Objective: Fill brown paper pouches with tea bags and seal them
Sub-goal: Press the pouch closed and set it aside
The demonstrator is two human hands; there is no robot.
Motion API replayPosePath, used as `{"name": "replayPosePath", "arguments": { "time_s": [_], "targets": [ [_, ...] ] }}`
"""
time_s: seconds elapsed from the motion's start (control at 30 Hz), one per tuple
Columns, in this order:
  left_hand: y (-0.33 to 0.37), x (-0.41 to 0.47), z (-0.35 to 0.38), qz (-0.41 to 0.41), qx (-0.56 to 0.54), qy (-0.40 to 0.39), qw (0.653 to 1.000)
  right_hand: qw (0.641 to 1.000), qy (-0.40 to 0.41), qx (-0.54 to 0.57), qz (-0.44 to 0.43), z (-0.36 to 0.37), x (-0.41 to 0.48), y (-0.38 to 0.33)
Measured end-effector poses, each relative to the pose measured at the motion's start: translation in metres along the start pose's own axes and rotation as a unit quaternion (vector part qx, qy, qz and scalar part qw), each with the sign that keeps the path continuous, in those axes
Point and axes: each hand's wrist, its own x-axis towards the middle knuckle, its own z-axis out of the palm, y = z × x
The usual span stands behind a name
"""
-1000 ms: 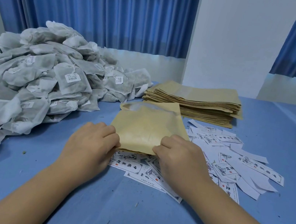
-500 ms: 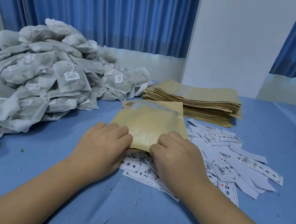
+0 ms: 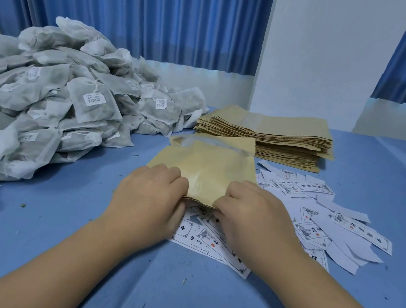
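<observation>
1. Pinching the pouch (image 3: 207, 170) at its near edge with left hand (image 3: 149, 201) and right hand (image 3: 253, 215), fingers clamped, nearer together than before.
2. Lying on the tabletop (image 3: 174, 295), over labels (image 3: 345, 224).
3. Likely pressing that edge flat; far end seemingly open.

To the left of the left hand (image 3: 147, 203) a tall heap of tea bags (image 3: 53, 103) blocks that whole side, leaving only a strip of open surface (image 3: 174, 295) between. Beyond both hands, past the brown pouch (image 3: 207, 170) they pinch, a stack of flat pouches (image 3: 278, 139) forms a low barrier. From under the hands and out past the right hand (image 3: 253, 215), loose paper labels (image 3: 333, 217) lie flat and scattered. Nearer than the hands, the surface is open around the forearms, with only small crumbs.
</observation>
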Motion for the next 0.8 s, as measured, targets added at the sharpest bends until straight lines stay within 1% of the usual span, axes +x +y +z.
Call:
{"name": "replayPosePath", "arguments": {
  "time_s": [0.03, 0.13, 0.2, 0.3, 0.43, 0.5, 0.67, 0.73, 0.8],
  "targets": [
    [0.003, 0.001, 0.0, 0.005, -0.006, 0.004, 1.0, 1.0, -0.003, -0.002, -0.004, -0.001, 0.0, 0.0],
    [0.009, 0.007, 0.003, 0.055, -0.018, 0.008, 0.998, 1.0, -0.007, 0.008, -0.018, -0.002, 0.002, -0.003],
    [0.011, 0.01, 0.005, 0.076, -0.013, 0.007, 0.997, 1.0, -0.009, 0.016, -0.014, -0.003, 0.002, -0.005],
    [0.008, 0.008, 0.004, 0.053, -0.043, 0.005, 0.998, 1.0, 0.006, 0.028, -0.006, -0.003, 0.0, -0.004],
    [-0.003, 0.002, -0.002, -0.017, -0.08, 0.012, 0.997, 0.998, 0.041, 0.045, -0.017, -0.01, 0.002, -0.001],
    [-0.003, 0.001, -0.004, -0.005, -0.065, 0.017, 0.998, 0.997, 0.05, 0.046, -0.023, -0.01, 0.001, 0.0],
    [0.012, 0.007, -0.005, 0.066, -0.03, 0.023, 0.997, 0.997, 0.039, 0.05, -0.036, -0.006, 0.001, -0.004],
    [0.011, 0.008, -0.003, 0.075, -0.026, 0.019, 0.997, 0.997, 0.041, 0.049, -0.031, -0.005, 0.002, -0.005],
    [0.007, 0.008, -0.004, 0.066, -0.037, 0.024, 0.997, 0.996, 0.05, 0.061, -0.038, -0.007, 0.003, -0.003]
  ]
}}
